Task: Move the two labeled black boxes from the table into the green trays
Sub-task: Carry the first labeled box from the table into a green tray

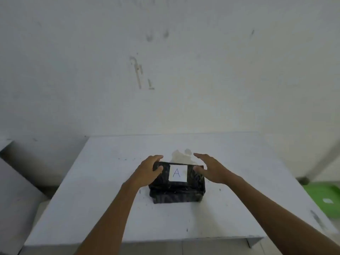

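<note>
- Black box (177, 183), glossy wrapped, white paper label (177, 173) reading "A".
- Left hand (150, 172) cups its left end; right hand (211, 169) spread, at the right end.
- White scuffed desk (110, 208); green tray (325, 201) at right.

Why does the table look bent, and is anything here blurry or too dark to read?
Head view: the wide-angle lens bows the white table's edges; lighting is flat and dim, shadows soft. The black wrapped box shows a readable "A" on its white paper label. The green tray at the right edge is cropped and soft; the left hand and right hand are slightly smeared.
</note>
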`<state>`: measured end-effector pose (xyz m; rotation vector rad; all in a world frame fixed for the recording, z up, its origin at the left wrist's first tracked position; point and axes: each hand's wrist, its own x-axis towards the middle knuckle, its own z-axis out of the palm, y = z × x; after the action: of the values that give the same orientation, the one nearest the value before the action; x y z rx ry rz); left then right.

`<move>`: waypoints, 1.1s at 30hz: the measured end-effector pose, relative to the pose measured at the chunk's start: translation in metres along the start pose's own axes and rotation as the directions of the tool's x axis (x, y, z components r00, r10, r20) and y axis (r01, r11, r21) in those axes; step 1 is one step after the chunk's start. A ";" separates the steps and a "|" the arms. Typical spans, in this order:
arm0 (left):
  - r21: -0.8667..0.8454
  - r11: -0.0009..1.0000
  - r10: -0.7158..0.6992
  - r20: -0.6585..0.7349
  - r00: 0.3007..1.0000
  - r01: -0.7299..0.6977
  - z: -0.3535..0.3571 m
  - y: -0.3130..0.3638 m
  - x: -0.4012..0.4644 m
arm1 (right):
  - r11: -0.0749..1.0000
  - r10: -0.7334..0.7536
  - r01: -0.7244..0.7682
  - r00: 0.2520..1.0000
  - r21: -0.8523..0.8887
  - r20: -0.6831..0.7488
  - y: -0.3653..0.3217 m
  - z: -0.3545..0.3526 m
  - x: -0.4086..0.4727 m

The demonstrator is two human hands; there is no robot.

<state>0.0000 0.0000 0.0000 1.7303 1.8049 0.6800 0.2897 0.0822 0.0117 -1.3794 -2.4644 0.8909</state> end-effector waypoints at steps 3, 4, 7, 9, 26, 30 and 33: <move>-0.022 1.000 -0.011 -0.028 1.000 0.011 0.016 -0.017 0.001 | 0.999 0.042 -0.042 0.999 -0.008 -0.021 0.011 0.020 0.006; -0.036 0.999 -0.031 -0.034 0.999 0.030 0.021 -0.021 0.000 | 0.998 0.063 -0.064 0.998 -0.014 -0.024 0.013 0.026 0.006; -0.094 0.993 -0.082 -0.067 0.994 0.076 0.034 -0.033 0.008 | 0.994 0.109 -0.106 0.991 0.033 -0.077 0.025 0.048 0.013; -0.157 0.976 -0.160 -0.047 0.986 0.151 0.041 -0.038 0.013 | 0.977 0.168 -0.152 0.980 0.152 -0.102 0.032 0.061 0.015; -0.426 0.892 -0.158 0.023 0.987 0.153 0.098 0.037 0.030 | 0.603 0.550 -0.140 0.786 0.785 -0.282 0.064 0.050 -0.057; -0.358 0.930 -0.051 0.112 0.992 0.088 0.142 0.098 0.038 | 0.594 0.605 -0.144 0.728 0.791 -0.322 0.109 0.010 -0.110; -0.341 0.938 -0.002 0.156 0.988 0.055 0.180 0.150 0.046 | 0.598 0.635 -0.147 0.687 0.788 -0.353 0.151 -0.021 -0.149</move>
<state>0.2310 0.0507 -0.0291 1.4761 1.4996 0.7769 0.4888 0.0275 -0.0398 -1.5914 -1.0899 1.0905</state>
